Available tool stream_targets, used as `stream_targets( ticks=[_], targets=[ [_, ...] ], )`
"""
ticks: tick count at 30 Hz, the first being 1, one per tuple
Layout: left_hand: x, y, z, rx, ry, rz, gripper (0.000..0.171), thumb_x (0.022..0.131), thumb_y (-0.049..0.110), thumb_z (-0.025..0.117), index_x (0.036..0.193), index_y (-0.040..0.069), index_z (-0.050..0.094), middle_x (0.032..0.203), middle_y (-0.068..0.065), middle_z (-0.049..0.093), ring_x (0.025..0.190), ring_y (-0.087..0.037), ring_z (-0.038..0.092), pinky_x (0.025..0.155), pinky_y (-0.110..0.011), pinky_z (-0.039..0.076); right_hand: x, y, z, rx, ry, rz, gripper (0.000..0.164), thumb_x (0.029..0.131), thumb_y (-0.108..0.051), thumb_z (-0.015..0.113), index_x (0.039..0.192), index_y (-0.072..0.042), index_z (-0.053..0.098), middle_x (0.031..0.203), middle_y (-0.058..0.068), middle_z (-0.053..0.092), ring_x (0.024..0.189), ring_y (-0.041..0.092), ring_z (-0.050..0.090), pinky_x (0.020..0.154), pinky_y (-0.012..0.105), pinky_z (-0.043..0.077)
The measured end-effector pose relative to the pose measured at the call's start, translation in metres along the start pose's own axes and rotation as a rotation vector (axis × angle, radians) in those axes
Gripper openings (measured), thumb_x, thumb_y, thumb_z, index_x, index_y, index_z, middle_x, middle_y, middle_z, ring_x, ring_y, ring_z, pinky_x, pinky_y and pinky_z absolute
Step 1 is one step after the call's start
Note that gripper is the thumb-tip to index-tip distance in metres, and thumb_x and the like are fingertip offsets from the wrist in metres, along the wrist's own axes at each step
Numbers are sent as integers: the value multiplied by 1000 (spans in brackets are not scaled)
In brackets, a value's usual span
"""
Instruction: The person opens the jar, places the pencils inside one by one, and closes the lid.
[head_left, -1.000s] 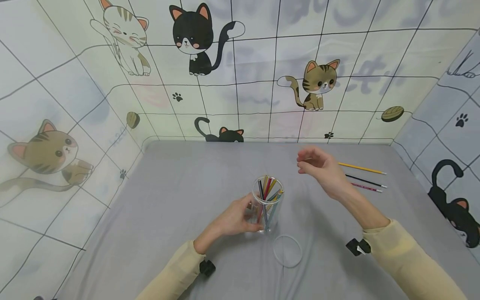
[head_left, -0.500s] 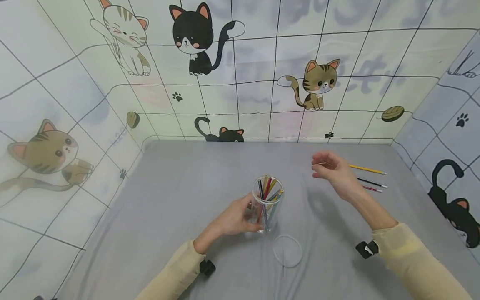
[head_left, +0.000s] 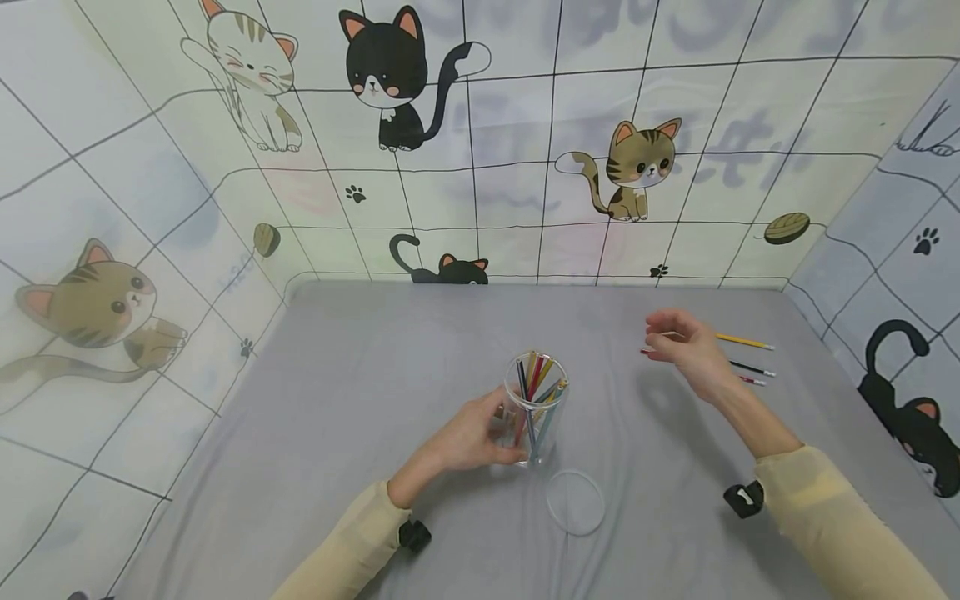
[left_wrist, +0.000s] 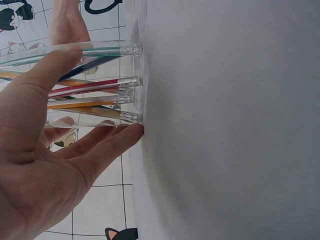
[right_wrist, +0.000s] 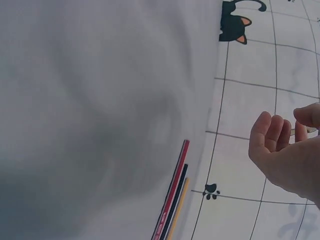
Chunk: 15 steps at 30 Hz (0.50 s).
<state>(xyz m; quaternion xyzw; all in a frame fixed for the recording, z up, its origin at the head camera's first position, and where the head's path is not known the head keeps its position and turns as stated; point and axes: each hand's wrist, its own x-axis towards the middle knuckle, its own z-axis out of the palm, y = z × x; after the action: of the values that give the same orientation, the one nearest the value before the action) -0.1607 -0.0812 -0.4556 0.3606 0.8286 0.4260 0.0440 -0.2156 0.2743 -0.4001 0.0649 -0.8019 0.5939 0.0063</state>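
Three pencils (right_wrist: 173,185), red, black, yellow, lie near your half-curled right grip (head_left: 692,354), its hold unclear; your left grip (head_left: 467,432) clasps a clear cylindrical jar (head_left: 549,429).

"What's lost at three o'clock in the head view?"

"The right hand (head_left: 692,354) covers the nine-o'clock ends of the yellow pencil (head_left: 744,342) and black pencil (head_left: 752,367), plus the middle of the red pencil (head_left: 753,382)."

"And the left hand (head_left: 467,435)?"

"Some of its fingers are hidden behind the cup (head_left: 537,406). The left sleeve (head_left: 352,542) is cut off at seven o'clock, the right sleeve (head_left: 836,517) at five."

"The left wrist view?"

"The cup's mouth runs off at nine o'clock; the hand hides much of the pencils (left_wrist: 95,86) inside."

"The right?"

"Three pencils are cropped at six o'clock, the lettering (right_wrist: 164,220) too small to read."
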Motion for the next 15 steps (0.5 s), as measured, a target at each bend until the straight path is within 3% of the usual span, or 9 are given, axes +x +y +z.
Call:
stream_targets(
  ticks=[6,15],
  targets=[
    [0,-1,0,-6,2,17,63,74,10,89,123,12,51,110,-2,63,101,-18,62,81,-21,54,5,14,-9,-43,24,26,23,99,-7,60,120,-1,54,114,8,53,101,11,59,80,24,57],
    [0,-1,-1,2,-4,14,60,74,12,89,120,13,51,106,2,62,100,-14,61,80,-20,53,12,32,-19,-150,42,49,31,100,-4,57,129,7,51,123,24,51,96,8,57,77,23,57]
  ],
)
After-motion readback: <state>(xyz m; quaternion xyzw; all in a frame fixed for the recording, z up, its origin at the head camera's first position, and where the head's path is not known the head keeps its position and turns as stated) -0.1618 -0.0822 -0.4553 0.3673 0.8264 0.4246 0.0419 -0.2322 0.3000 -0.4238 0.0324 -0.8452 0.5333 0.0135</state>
